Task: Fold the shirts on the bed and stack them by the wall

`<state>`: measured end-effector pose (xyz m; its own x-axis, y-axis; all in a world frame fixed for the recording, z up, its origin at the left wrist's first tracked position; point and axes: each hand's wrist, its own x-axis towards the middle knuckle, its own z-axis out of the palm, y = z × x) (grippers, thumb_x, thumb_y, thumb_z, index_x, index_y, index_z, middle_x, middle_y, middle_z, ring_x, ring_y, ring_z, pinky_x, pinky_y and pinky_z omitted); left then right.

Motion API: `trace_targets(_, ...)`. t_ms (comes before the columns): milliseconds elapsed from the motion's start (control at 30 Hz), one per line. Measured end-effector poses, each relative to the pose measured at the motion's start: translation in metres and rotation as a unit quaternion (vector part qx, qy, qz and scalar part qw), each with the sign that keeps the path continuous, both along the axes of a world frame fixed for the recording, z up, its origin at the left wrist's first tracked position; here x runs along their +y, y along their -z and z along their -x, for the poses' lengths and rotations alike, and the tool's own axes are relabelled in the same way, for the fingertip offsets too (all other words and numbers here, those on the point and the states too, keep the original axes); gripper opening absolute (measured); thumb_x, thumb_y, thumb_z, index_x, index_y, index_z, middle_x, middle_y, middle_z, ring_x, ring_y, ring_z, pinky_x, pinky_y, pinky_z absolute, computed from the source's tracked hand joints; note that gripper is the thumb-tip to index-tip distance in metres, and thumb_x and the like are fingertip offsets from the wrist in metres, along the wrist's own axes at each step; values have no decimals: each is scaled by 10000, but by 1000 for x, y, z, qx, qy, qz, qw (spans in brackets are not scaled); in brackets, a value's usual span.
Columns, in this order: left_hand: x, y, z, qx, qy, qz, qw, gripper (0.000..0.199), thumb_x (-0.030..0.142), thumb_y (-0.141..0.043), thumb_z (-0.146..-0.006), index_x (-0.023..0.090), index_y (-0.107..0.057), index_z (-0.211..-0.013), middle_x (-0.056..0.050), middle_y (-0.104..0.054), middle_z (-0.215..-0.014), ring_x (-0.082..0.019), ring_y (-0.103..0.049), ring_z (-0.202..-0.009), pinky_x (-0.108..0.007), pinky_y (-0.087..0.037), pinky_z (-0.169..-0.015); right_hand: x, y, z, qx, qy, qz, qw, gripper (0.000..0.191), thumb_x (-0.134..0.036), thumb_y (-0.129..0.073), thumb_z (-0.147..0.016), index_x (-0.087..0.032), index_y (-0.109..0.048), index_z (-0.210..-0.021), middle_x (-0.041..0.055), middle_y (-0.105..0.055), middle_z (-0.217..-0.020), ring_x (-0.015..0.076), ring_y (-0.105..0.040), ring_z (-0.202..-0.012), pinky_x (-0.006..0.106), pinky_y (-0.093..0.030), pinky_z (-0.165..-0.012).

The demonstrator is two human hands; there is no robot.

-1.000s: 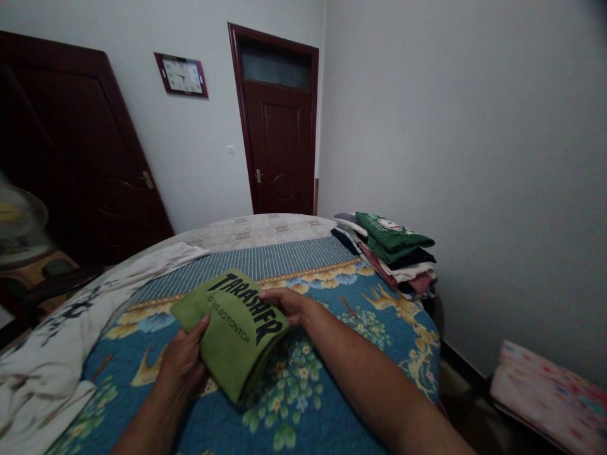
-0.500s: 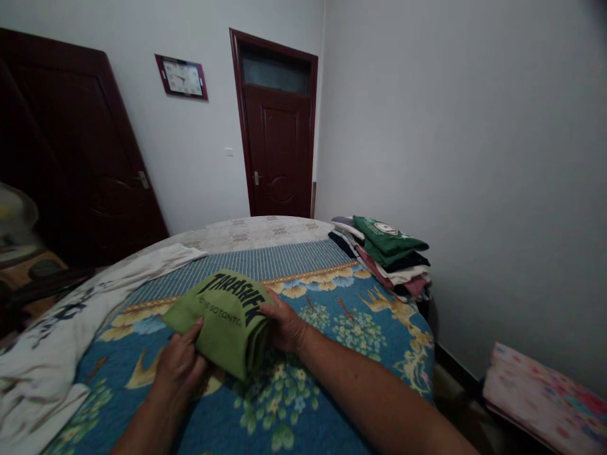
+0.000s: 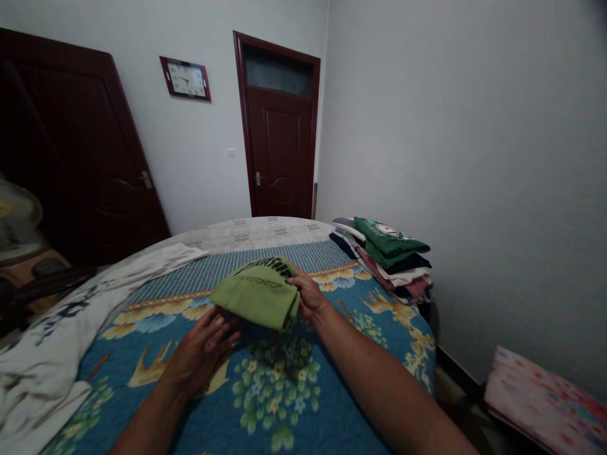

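A folded green shirt (image 3: 260, 294) with black lettering is held up over the blue flowered bedspread (image 3: 279, 404). My right hand (image 3: 310, 297) grips its right edge, thumb on top. Below the shirt's left corner is my left hand (image 3: 202, 351), palm turned up and fingers apart, holding nothing. On the left of the bed lies a white garment (image 3: 61, 341) with dark marks, spread out and rumpled.
A stack of folded clothes (image 3: 398, 259), a green one on top, stands at the bed's right edge by the wall. A pink flowered box-like item (image 3: 540, 398) is low at the right. A fan (image 3: 19, 215) stands at the far left.
The green shirt has moved right and slightly away from me with my right hand. My left hand has let go of it and opened.
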<state>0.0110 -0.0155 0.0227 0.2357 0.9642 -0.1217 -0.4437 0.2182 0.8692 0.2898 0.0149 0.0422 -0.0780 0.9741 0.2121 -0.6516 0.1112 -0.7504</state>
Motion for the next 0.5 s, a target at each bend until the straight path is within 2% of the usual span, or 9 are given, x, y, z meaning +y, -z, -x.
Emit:
trace_targets(100,-2,-1,1,20,6,-5,1000,608,225,-886,-834,312,-691,-1403,-105,-470,-1739,-365,-632,-1439,-506,-649,-1077,8,-16,-24,6,38,-42,998,625,-183,-706,-724,-285,-682,-1340,9,-826,-1119,260,-778,-1032,449,-633,-981)
trace_targets(200,-4,-3,1,36,12,-5,999,573,261,-880,-847,303,-703,-1391,-113,-454,-1746,-387,-612,-1456,-547,-614,-1124,22,-34,-54,8,81,-73,994,643,-173,-693,-717,-290,-677,-1349,7,-827,-1131,260,-775,-1078,448,-634,-995)
trace_targets(333,-4,-4,2,43,7,-11,999,594,279,-889,-840,322,-695,-1400,-100,-443,-1754,-397,-604,-1460,-557,-621,-1112,47,-60,-107,2,147,-96,984,642,-174,-672,-699,-289,-680,-1331,6,-829,-1143,255,-773,-1118,441,-632,-1014)
trace_targets(433,-3,-3,3,45,3,-12,999,614,284,-896,-835,336,-685,-1409,-92,-436,-1759,-388,-612,-1454,-520,-652,-1068,56,-61,-153,2,202,-75,976,636,-162,-651,-677,-288,-685,-1300,5,-833,-1126,253,-773,-1130,451,-626,-1032)
trace_targets(500,-3,-3,4,45,2,-15,999,619,274,-897,-829,338,-685,-1407,-90,-439,-1757,-385,-620,-1445,-487,-679,-1015,53,-45,-181,-1,247,-38,968,603,-156,-634,-666,-285,-697,-1251,12,-837,-1095,259,-778,-1125,474,-620,-1042)
